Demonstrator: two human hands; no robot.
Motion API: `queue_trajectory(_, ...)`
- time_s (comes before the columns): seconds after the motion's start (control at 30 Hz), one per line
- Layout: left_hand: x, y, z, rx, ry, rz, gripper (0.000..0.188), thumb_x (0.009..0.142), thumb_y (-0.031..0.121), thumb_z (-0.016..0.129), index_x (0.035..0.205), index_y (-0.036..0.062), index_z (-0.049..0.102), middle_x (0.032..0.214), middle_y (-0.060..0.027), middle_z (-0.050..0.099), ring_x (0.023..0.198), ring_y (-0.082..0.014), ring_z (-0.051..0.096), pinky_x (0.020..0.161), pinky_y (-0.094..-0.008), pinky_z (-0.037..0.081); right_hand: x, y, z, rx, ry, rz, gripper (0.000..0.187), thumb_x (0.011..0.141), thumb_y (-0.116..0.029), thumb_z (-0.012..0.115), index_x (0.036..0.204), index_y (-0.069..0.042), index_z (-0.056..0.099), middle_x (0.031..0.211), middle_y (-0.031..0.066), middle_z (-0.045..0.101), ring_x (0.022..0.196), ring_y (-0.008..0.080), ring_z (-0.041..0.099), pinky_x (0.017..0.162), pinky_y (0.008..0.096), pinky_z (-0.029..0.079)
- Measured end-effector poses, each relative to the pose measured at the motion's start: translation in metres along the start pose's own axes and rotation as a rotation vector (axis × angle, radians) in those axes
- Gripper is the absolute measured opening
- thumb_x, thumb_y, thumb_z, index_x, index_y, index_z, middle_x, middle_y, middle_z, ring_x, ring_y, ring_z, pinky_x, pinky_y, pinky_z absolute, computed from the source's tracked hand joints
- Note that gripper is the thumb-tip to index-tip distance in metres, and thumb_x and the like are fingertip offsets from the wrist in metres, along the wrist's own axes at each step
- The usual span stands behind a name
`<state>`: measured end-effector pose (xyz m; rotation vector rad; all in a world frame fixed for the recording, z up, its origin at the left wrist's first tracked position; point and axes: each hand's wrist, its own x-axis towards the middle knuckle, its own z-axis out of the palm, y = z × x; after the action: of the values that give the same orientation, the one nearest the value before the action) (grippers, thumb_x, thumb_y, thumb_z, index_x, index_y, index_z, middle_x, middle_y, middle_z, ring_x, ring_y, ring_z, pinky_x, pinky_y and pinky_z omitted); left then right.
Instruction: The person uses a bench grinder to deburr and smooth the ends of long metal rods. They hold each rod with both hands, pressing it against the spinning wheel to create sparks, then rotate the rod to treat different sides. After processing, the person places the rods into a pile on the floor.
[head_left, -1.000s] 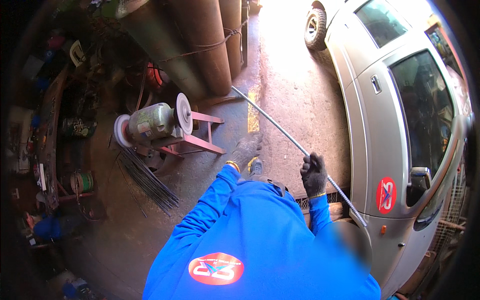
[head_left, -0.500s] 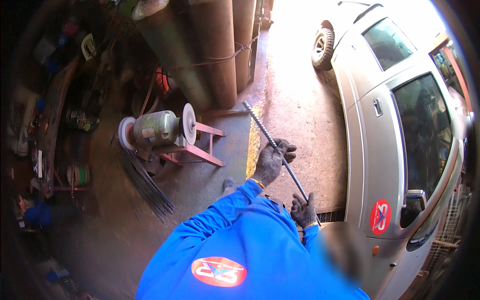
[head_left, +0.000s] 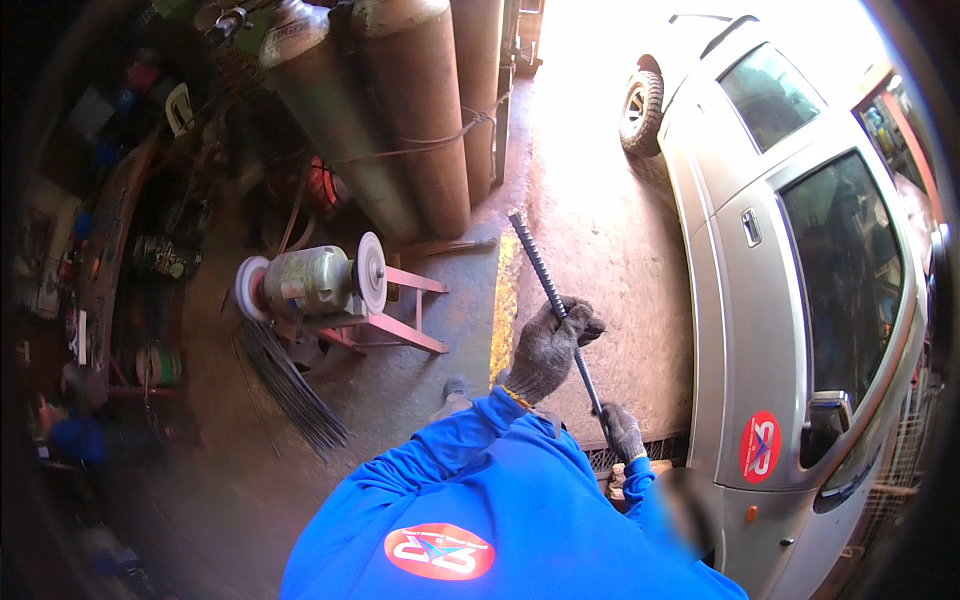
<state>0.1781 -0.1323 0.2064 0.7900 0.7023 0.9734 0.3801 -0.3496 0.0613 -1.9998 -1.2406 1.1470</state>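
A dark ribbed steel bar [head_left: 537, 262] slants from the upper left to the lower right in front of my body, its far end pointing up and away. My left hand [head_left: 548, 345], in a dark knit glove, is closed round its middle stretch. Farther down, my gloved right hand [head_left: 622, 432] grips near the lower end; its fingers are partly hidden, and so is that end of the bar. Both arms are in blue sleeves. Left of the bar stands a bench grinder [head_left: 310, 280] with a pale wheel at each side, on a pink metal stand [head_left: 405, 328].
Tall gas cylinders [head_left: 410, 110], tied with rope, stand beyond the grinder. A bundle of thin dark rods [head_left: 290, 395] lies on the floor at its foot. Along the right side is a silver vehicle [head_left: 745, 330]. A yellow line [head_left: 505, 300] marks the floor. Cluttered shelving [head_left: 110, 270] fills the dim left.
The bar's far end has shifted right and the bar stands steeper in view. My left hand moved slightly right and nearer; my right hand moved right. The whole view has tilted slightly.
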Motion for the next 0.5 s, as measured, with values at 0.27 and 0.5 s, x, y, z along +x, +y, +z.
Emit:
queue_trajectory(0.27,0.009,0.012,-0.025,0.019,0.304,-0.169,0.020,0.100,0.019,0.063,0.106,-0.0002,0.064,0.092,-0.0141,0.073,0.079,-0.0223,0.073,0.073,-0.0347,0.062,-0.004,0.002,0.001,0.245,-0.354,0.243,0.033,0.098,-0.030,0.064,0.114,-0.001,0.070,0.098,0.0061,0.071,0.086,0.0122,0.064,0.079,0.0302,0.053)
queue_trajectory(0.5,0.017,-0.018,-0.105,-0.374,0.342,-0.153,0.022,0.100,0.026,0.059,0.084,0.0110,0.057,0.063,-0.0012,0.054,0.059,-0.0161,0.058,0.065,-0.0351,0.054,-0.007,0.035,-0.011,0.369,-0.671,0.075,0.045,0.103,-0.040,0.052,0.112,0.000,0.070,0.085,0.0023,0.069,0.069,0.0075,0.057,0.060,0.0225,0.044)
